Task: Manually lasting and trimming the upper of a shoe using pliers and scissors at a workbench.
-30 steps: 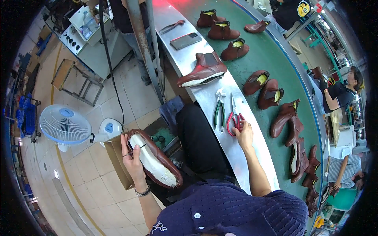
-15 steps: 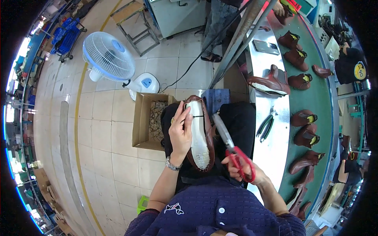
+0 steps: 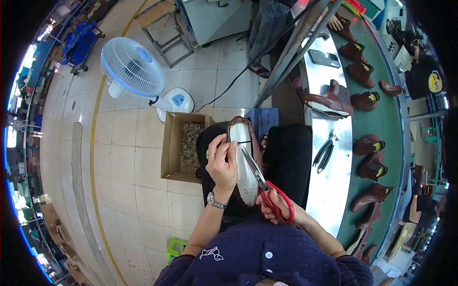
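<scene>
A brown leather shoe [image 3: 245,176] rests sole up between my thighs, toe away from me, its pale bottom showing. Across that bottom runs a thin black cord [image 3: 244,142]. My left hand [image 3: 222,167] is closed at the shoe's left edge, thumb and fingertips pinched at the cord's left end; the exact grip is partly hidden. Red-handled scissors [image 3: 279,205] are in my right hand [image 3: 274,207], fingers through and around the handles. Their blades lie over the pale bottom, tips close below the cord.
An open cardboard box [image 3: 172,148] with tangled cords stands at my left, near a fan [image 3: 132,66]. On the metal bench [image 3: 329,190] at right lie green-handled pliers [image 3: 326,152], a brown shoe [image 3: 331,101] and a phone [image 3: 324,58]. Several brown shoes line the green belt [image 3: 381,119]. Another person's hand [image 3: 335,21] is beyond.
My right hand has brought the scissors left, from beside the shoe onto its bottom, tips by the cord. My left fingers have bent from lying along the shoe's edge into a pinch.
</scene>
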A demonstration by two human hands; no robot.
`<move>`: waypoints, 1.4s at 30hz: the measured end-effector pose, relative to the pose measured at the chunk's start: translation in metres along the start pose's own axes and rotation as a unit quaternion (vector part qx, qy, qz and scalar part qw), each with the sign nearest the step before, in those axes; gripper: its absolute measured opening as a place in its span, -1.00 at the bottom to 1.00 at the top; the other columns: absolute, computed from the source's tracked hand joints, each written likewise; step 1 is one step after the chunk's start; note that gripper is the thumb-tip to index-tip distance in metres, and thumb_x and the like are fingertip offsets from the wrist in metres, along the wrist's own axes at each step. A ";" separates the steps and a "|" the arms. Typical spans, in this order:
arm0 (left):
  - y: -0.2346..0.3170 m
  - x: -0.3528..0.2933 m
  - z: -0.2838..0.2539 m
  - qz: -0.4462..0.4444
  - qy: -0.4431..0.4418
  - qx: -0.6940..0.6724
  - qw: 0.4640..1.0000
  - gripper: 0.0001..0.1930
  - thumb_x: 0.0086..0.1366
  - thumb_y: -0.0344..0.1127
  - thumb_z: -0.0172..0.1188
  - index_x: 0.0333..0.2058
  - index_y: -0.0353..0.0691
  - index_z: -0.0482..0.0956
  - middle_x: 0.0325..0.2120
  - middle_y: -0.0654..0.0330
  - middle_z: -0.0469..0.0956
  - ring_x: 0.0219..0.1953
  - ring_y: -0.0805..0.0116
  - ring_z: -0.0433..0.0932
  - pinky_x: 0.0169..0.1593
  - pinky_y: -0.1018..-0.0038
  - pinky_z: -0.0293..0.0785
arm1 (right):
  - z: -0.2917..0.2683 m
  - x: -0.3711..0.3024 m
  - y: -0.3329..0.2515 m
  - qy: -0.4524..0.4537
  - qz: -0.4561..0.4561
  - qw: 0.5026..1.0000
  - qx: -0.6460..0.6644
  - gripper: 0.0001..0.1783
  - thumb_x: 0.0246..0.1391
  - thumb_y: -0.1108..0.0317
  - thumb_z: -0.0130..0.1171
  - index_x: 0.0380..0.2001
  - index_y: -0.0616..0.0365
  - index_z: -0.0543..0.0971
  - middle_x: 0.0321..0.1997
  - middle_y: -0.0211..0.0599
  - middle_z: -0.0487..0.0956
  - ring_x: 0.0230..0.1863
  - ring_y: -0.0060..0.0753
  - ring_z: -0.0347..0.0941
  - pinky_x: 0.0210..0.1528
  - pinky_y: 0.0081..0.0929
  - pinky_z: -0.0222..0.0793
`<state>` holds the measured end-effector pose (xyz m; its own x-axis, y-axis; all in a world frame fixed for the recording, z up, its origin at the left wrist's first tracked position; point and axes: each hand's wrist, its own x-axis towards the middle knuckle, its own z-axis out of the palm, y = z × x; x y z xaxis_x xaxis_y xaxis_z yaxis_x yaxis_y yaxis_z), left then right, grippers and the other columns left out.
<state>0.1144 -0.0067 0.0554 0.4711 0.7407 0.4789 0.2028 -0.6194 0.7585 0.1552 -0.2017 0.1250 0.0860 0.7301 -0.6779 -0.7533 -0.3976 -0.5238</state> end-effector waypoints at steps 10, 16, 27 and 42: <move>0.005 0.003 0.000 0.046 -0.012 0.008 0.999 -0.89 0.25 -0.41 0.25 -0.44 -0.31 0.56 -0.29 0.17 0.56 -0.39 0.28 0.52 -0.36 0.44 0.44 | 0.001 0.020 -0.003 0.076 -0.020 0.992 -0.099 -0.32 0.24 -0.32 -0.17 -0.42 0.17 0.44 -0.69 -0.49 0.29 -0.75 -0.60 0.22 -0.67 -0.61 0.21; 0.005 0.002 0.002 0.075 -0.018 0.018 0.997 -0.93 0.28 -0.43 0.20 -0.39 -0.26 0.58 -0.40 0.18 0.61 -0.41 0.22 0.51 -0.33 0.42 0.44 | -0.009 -0.001 0.023 0.194 -0.181 0.948 -0.177 -0.57 0.21 -0.07 0.14 -0.44 0.08 0.42 -0.70 -0.60 0.30 -0.75 -0.67 0.22 -0.73 -0.62 0.11; 0.059 0.075 -0.061 0.065 0.187 -0.156 0.968 -0.81 0.45 -0.38 -0.02 -0.37 -0.35 0.38 -0.42 0.05 0.56 -0.62 0.50 0.46 -0.51 0.60 0.39 | -0.204 -0.060 0.094 0.714 -0.095 0.618 -0.315 -0.43 0.05 0.24 0.29 0.07 0.39 0.48 -0.11 0.07 0.60 -0.19 -0.16 0.56 -0.07 -0.30 0.43; -0.016 0.026 -0.024 0.198 -0.260 0.066 0.943 -0.43 0.32 -0.09 0.10 0.23 -0.25 0.32 0.19 -0.02 0.37 0.33 0.10 0.20 0.35 0.15 0.06 | -0.248 0.036 0.004 0.715 -0.149 0.517 -0.447 -0.15 0.02 -0.09 0.26 0.14 0.43 0.35 0.04 0.36 0.44 0.14 0.27 0.34 0.19 -0.10 0.25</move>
<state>0.1029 0.0289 0.0659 0.8825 0.2381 0.4055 0.0116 -0.8730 0.4875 0.3170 -0.3152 -0.0295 0.9864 -0.0703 0.1488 -0.0207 -0.9500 -0.3116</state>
